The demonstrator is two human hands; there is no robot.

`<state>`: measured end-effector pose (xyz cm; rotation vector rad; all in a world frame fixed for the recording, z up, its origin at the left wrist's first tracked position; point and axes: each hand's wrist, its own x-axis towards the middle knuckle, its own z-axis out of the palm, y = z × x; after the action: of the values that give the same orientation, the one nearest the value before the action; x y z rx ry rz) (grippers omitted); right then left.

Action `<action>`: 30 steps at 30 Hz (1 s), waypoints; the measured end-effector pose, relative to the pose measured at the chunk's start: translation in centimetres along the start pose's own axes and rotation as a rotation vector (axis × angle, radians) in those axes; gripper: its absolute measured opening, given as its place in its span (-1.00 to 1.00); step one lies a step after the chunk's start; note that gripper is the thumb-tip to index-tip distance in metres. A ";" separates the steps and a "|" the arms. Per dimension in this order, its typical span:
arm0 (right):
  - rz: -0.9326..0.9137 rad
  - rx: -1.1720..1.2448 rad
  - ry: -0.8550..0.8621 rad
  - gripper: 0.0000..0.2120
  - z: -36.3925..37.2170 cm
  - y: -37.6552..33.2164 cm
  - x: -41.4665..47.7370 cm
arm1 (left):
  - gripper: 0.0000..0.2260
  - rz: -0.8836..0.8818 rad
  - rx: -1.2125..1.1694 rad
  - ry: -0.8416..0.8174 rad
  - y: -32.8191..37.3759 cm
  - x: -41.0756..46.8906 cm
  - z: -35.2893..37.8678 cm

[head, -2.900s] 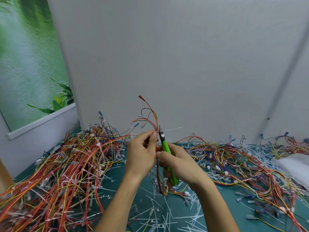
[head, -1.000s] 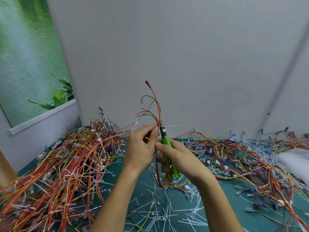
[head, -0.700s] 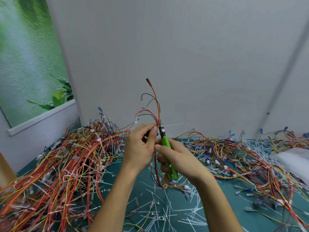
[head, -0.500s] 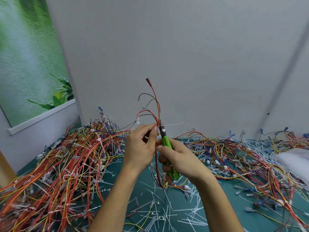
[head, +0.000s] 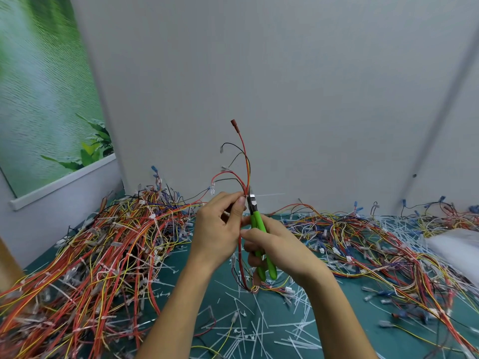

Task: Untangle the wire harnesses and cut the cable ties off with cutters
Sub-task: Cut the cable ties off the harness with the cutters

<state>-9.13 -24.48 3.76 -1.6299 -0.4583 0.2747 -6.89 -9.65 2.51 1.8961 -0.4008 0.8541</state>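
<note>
Left hand (head: 217,230) pinches wire harness (head: 248,180) upright — right hand (head: 276,248) grips green cutters (head: 258,222), blades beside left thumb, above bench (head: 404,340).

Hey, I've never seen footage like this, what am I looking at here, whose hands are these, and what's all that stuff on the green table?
No machine here: one camera worn on a person's head looks down at their own bare hands. The left hand pinches a small wire harness upright; the right hand grips green-handled cutters, tip at the bundle beside the left thumb. On the green table lie piles of tangled harnesses and snipped white cable ties.
</note>
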 end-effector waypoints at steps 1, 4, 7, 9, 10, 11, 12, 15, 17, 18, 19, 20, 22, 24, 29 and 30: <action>-0.001 0.002 -0.001 -0.76 0.0 0.0 0.0 | -0.79 0.001 -0.001 0.000 0.0 0.0 0.0; -0.009 -0.051 0.009 -0.77 0.1 0.0 0.0 | -0.80 -0.007 -0.021 0.008 0.0 0.0 -0.1; -0.015 -0.070 0.017 -0.80 0.1 0.0 0.0 | -0.79 -0.020 -0.033 0.014 0.0 0.1 -0.1; -0.012 -0.068 0.022 -0.82 0.1 0.0 -0.1 | -0.79 -0.022 -0.032 0.020 0.0 0.0 -0.1; -0.007 -0.070 0.024 -0.82 0.1 -0.1 -0.1 | -0.78 -0.022 -0.031 0.022 0.1 0.0 -0.1; -0.003 -0.072 0.024 -0.82 0.1 -0.2 -0.2 | -0.78 -0.023 -0.029 0.022 0.1 0.0 0.0; 0.001 -0.071 0.022 -0.81 0.0 -0.2 -0.2 | -0.78 -0.024 -0.028 0.022 0.1 0.0 0.0; 0.014 -0.042 0.011 -0.81 0.1 -0.3 -0.3 | -0.79 -0.025 -0.032 0.021 0.1 0.0 0.1; 0.022 -0.011 0.001 -0.82 0.1 -0.4 -0.4 | -0.79 -0.021 -0.032 0.023 0.1 0.0 0.1; 0.021 0.000 -0.003 -0.83 0.0 -0.3 -0.4 | -0.79 -0.021 -0.034 0.025 0.0 0.0 0.1; 0.015 0.011 -0.007 -0.83 0.0 -0.3 -0.3 | -0.79 -0.020 -0.037 0.024 0.0 0.0 0.0; 0.008 0.021 -0.010 -0.83 0.0 -0.2 -0.3 | -0.79 -0.019 -0.039 0.022 0.0 0.0 0.0; -0.005 0.037 -0.018 -0.82 0.0 -0.1 -0.2 | -0.79 -0.012 -0.037 0.018 0.0 -0.1 -0.1; 0.004 0.047 -0.022 -0.78 0.0 0.0 -0.1 | -0.79 -0.001 -0.035 0.017 0.1 -0.1 -0.1; 0.037 0.050 -0.035 -0.66 0.0 0.2 -0.1 | -0.81 0.007 -0.044 0.023 0.1 0.0 -0.1; 0.029 0.034 -0.033 -0.67 0.0 0.1 -0.1 | -0.81 0.009 -0.044 0.026 0.1 0.0 -0.1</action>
<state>-9.24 -24.54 3.63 -1.6013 -0.4533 0.3295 -6.98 -9.65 2.59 1.8418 -0.4092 0.8683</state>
